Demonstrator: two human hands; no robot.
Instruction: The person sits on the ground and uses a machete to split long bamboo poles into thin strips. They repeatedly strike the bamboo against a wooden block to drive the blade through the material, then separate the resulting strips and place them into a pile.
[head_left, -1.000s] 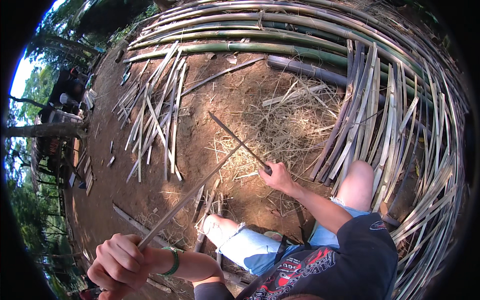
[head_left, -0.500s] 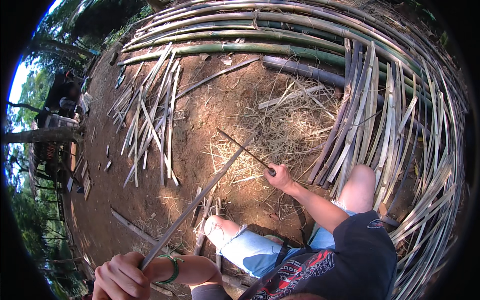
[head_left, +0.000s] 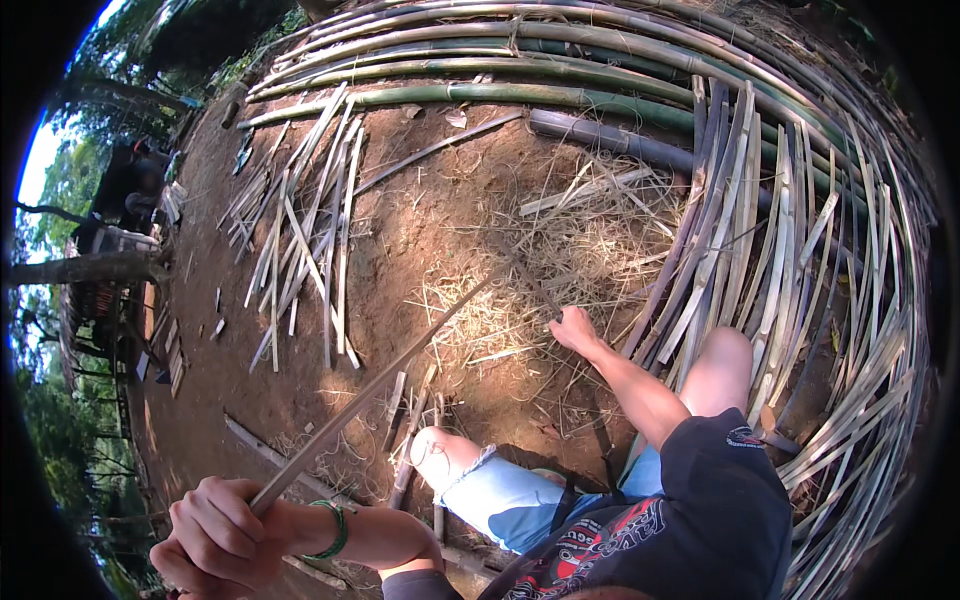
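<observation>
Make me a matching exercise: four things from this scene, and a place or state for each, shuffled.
Column one:
1. Left hand
2. Right hand
3. Shavings
4. Bamboo poles

Column two:
A. lying lengthwise across the top of the view
B. holding the knife, whose blade looks blurred
C. scattered in a pale tangle on the ground
D. closed around the near end of a long strip

Right pairs: 1-D, 2-B, 3-C, 4-A.

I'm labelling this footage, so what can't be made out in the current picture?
Head view:
- Long strip: near end hidden by the left hand.
- Knife: blade smeared by motion blur, handle mostly covered by the right hand.
- Pale strips, lower right: some ends cut off by the lower edge.
</observation>
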